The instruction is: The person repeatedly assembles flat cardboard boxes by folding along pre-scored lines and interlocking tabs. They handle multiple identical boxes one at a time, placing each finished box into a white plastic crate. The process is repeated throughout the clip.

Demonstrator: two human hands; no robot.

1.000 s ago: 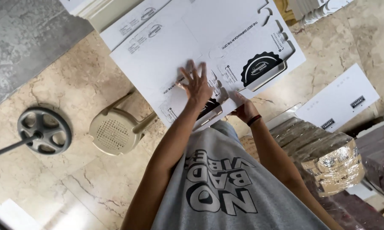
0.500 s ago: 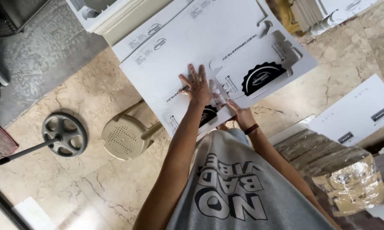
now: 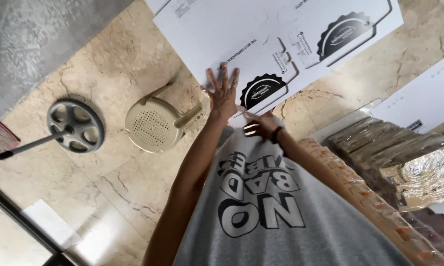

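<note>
Cardboard sheet: a big flat white cardboard sheet [image 3: 281,44] with round black marks printed on it lies on the floor, far from the person and toward the right.
Left hand: the left hand [image 3: 223,91] is spread wide, fingers apart, pressed flat on the near edge of the cardboard sheet.
Right hand: the right hand [image 3: 260,125] sits just near of the sheet's edge, close beside the left hand. It has a dark band on the wrist. I cannot tell if it is open or gripping the edge.
Person: a grey shirt [image 3: 281,216] with big black and white letters fills the near middle.
Floor: the tan stone floor [image 3: 118,74] has thin dark lines in it.
Chair: a tan plastic chair [image 3: 155,120] stands to the left of the hands, near the sheet's corner.
Wheel: a grey round wheel-shaped base [image 3: 75,125] on a pole lies further left, apart from the chair.
Second sheet: another white sheet [image 3: 428,98] lies at the right.
Bundles: brown stacks wrapped in shiny clear plastic [image 3: 409,157] sit at the right, near the person's right arm.
</note>
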